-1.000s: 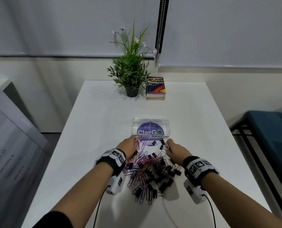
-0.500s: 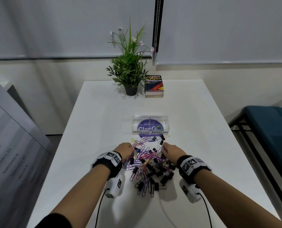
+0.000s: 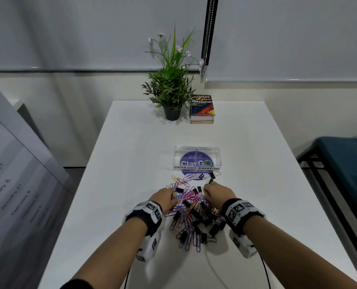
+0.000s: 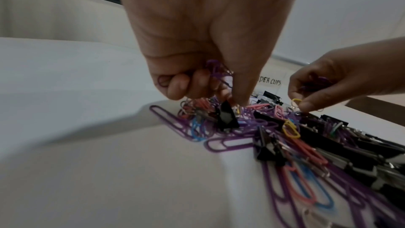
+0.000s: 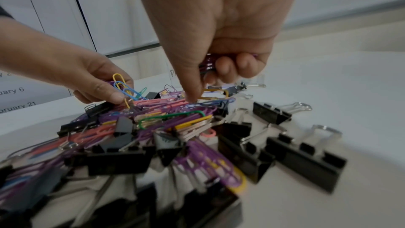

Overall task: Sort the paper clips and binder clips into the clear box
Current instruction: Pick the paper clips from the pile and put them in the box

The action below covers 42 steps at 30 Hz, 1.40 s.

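Observation:
A mixed pile [image 3: 194, 213] of coloured paper clips and black binder clips lies on the white table [image 3: 131, 163], just in front of the clear box [image 3: 196, 158]. The box is labelled PAPER CLIPS on its left and BINDER CLIPS on its right. My left hand [image 3: 169, 197] is at the pile's left edge. Its curled fingers hold a bunch of purple paper clips [image 4: 215, 72], and it pinches yellow and blue paper clips [image 5: 119, 84]. My right hand [image 3: 209, 191] is at the pile's far right. It holds purple paper clips [image 5: 207, 63] while its index fingertip [image 5: 192, 97] presses into the pile.
A potted plant [image 3: 171, 94] and a thesaurus book [image 3: 202, 108] stand at the table's far edge. A teal bench [image 3: 344, 163] is to the right of the table. A calendar board [image 3: 11, 184] leans at the left. Large binder clips [image 5: 302, 155] lie at the pile's right side.
Both hands have drawn back from the front of the clear box to the pile, and they are picking at the clips there.

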{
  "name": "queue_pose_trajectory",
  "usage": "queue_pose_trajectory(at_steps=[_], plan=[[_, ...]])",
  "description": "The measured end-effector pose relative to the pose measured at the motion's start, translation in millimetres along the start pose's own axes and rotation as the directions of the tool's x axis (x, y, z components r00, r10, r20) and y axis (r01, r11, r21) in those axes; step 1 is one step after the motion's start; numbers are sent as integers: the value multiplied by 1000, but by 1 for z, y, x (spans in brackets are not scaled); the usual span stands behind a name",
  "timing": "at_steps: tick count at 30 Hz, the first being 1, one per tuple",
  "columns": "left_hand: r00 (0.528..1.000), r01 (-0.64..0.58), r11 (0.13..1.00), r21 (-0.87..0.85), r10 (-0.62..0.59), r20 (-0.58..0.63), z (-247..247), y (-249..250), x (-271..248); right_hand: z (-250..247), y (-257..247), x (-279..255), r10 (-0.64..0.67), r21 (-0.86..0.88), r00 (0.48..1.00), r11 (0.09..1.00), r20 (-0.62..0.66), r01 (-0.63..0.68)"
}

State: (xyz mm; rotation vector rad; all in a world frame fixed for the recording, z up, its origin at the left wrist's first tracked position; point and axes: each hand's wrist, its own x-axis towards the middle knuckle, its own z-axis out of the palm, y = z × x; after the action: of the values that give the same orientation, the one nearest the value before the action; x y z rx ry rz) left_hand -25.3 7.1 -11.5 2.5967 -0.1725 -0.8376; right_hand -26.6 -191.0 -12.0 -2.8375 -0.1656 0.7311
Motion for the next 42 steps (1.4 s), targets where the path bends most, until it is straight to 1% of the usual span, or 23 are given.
queue_pose_trajectory(at_steps=[2,4,6,9,11,14,17,20,24,28,29,31,35,39,42], plan=[[999,-16,999,-35,15,-42,-2,-1,-1,-4,2,-3,-18,74,1000,997,-10,19],[996,-45,995,-85,39,-78,-5,-2,-1,-9,5,-6,0,162,1000,987,-21,4],[994,-91,985,-148,81,-73,-10,-3,-1,-13,8,-9,34,242,999,970,-31,-26],[992,-121,948,-293,108,-60,-17,-7,0,-17,12,-17,59,256,998,965,-17,-52],[992,-116,931,-345,88,-95,-20,-7,0,-18,13,-20,77,265,997,961,-10,-71],[988,-90,948,-305,45,-151,-23,-8,-3,-16,15,-21,89,311,996,947,-9,-82],[990,-70,968,-241,37,-139,-23,-15,-5,-13,15,-16,89,329,996,941,-20,-78],[988,-59,977,-207,26,-155,-23,-23,-3,-10,11,-12,110,252,994,962,-20,-102],[983,-13,997,-82,-3,-184,-25,-28,-1,-8,5,-7,117,175,993,978,-9,-113],[987,58,991,121,-39,-153,-29,-28,-1,-6,5,-4,110,120,994,987,22,-112],[987,69,987,143,-46,-156,-29,-27,-2,-5,4,-3,111,104,994,988,21,-113],[987,72,986,150,-49,-151,-28,-25,-2,-3,2,-1,106,83,994,991,23,-108],[987,104,993,51,-97,-126,-20,-25,5,-1,0,3,92,55,995,994,48,-95],[984,167,984,61,-162,-77,-13,-17,10,0,-1,6,93,22,993,995,71,-95],[983,183,976,121,-181,-28,-12,-9,11,0,1,3,72,24,995,997,70,-74]])
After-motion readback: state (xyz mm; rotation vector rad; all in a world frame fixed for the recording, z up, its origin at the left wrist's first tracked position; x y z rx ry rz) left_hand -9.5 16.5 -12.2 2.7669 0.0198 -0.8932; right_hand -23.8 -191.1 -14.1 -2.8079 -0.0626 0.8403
